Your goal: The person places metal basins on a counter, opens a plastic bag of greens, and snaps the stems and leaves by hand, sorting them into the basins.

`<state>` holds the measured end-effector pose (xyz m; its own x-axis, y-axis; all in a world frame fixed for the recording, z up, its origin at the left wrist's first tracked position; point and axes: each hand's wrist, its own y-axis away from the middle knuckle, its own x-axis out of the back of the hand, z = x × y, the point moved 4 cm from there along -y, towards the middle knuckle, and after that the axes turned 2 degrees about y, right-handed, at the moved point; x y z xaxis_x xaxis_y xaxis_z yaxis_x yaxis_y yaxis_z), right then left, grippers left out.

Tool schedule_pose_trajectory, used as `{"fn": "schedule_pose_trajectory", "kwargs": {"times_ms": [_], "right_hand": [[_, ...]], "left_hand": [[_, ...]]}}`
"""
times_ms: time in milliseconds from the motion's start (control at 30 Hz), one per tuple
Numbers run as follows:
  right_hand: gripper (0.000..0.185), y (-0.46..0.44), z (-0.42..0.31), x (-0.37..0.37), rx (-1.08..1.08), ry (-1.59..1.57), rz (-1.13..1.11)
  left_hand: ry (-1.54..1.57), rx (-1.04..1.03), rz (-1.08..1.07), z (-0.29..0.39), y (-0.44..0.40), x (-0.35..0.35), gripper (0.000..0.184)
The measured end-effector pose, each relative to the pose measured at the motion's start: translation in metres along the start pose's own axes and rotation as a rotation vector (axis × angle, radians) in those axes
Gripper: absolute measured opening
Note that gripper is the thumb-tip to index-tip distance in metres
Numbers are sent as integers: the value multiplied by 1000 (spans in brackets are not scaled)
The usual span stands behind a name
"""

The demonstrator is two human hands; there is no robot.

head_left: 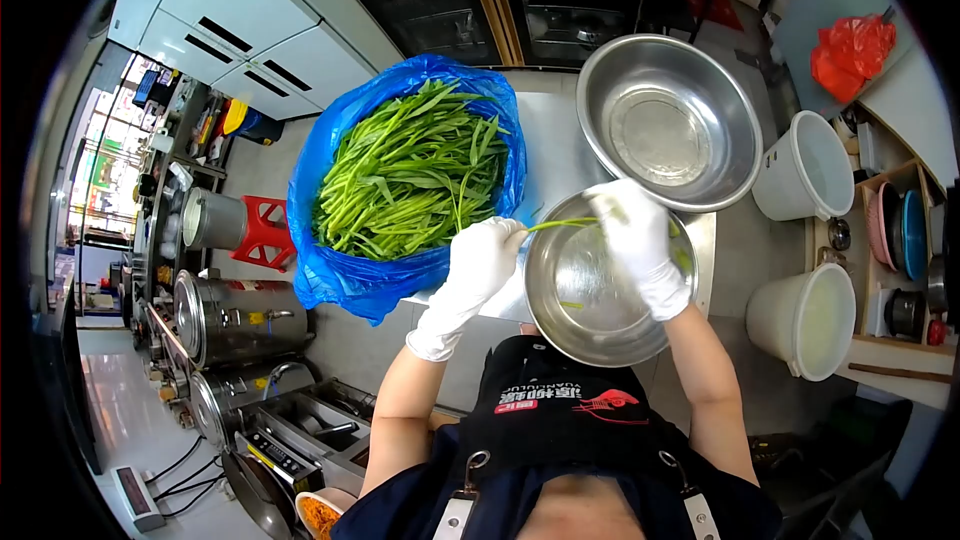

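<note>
White-gloved, my left hand (485,252) is closed around a green stem of water spinach (552,225) at the right edge of a blue plastic bag (350,285). Long-stemmed, narrow-leaved water spinach (410,180) fills this bag. The held stem runs across to my right hand (632,235), also in a white glove and smeared by motion, so its grip is unclear. Beneath my right hand sits a steel bowl (570,280) with a few green bits in it. Behind that bowl stands a larger steel basin (665,135), with no vegetables visible inside.
Bag, bowl and basin rest on a metal table (550,130). To the right stand two white buckets (800,315) and a shelf with coloured basins (912,235). At the left are a red stool (265,232) with a metal pot and large steel boilers (245,320).
</note>
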<state>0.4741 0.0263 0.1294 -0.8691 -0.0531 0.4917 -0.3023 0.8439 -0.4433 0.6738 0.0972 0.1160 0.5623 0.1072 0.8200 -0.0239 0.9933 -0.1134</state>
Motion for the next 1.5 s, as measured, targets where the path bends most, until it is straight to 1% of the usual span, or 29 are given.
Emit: {"fn": "schedule_pose_trajectory", "kwargs": {"times_ms": [33,100,133,167,233,267,300,367,400,500,533,567,633,667,700,733,767,833,867,900,967,1033,1100,1167,1233,1300,1333,1433,1500], "right_hand": [[16,1,-23,-7,235,134,-94],[30,14,-37,-34,355,367,-300],[35,18,-37,-43,394,397,-346],[30,21,-36,-44,412,408,-345],[22,23,-37,-42,453,425,-354],[18,27,-33,-43,434,439,-350],[17,28,-30,-43,396,373,-323],[15,30,-24,-38,311,253,-265],[9,31,-15,-38,184,151,-263],[7,31,33,-34,-135,-110,-184],[8,29,40,-28,-192,-149,-141],[8,26,47,-21,-247,-196,-140],[8,20,57,-5,-267,-222,-125],[8,18,60,2,-287,-235,-120],[9,17,64,8,-309,-249,-113],[9,16,69,12,-220,-129,-117],[9,17,71,13,-242,-183,-122],[9,18,71,13,-287,-293,-127],[10,19,69,8,-328,-402,-141],[9,23,68,2,-435,-408,-177],[8,23,51,-15,-495,-452,-267],[8,15,22,-34,-48,-254,-254],[10,12,-5,-48,85,-138,-364],[16,13,-23,-59,251,-73,-332],[35,16,-39,-67,478,26,-347],[36,19,-53,-72,633,173,-389],[35,23,-54,-78,690,236,-440],[34,34,-46,-90,749,271,-445],[32,38,-43,-88,738,243,-441]], "left_hand": [[92,82,-44,1,0,-5,19],[265,241,-121,1,-2,-11,20],[400,317,-187,3,-1,-12,22],[465,308,-189,-2,3,-18,22],[669,411,-175,4,10,-19,21],[614,460,-203,7,14,-18,19],[653,422,-112,4,19,-28,19],[719,375,-23,2,25,-44,20],[790,364,25,-1,28,-56,21],[466,220,-12,18,34,-55,23],[242,89,1,35,36,-43,26],[188,39,7,30,39,-46,27],[83,-66,15,21,43,-54,30],[95,15,-162,11,50,-52,35],[184,137,-271,-6,58,-50,36],[272,259,-381,-26,68,-51,36],[358,382,-490,-44,79,-51,37],[737,790,-395,-70,101,-37,35],[863,821,-238,-73,104,-28,34],[987,847,-74,-74,106,-18,34],[1224,891,49,-80,102,-13,36],[1253,851,189,-76,94,-15,33],[1112,818,242,-69,88,-14,29],[978,766,255,-59,83,-9,26],[852,710,238,-43,86,-1,23],[865,681,216,-31,89,0,21],[871,663,191,-26,90,1,21],[904,651,114,-13,86,4,21],[915,624,68,-16,88,1,21]]}}
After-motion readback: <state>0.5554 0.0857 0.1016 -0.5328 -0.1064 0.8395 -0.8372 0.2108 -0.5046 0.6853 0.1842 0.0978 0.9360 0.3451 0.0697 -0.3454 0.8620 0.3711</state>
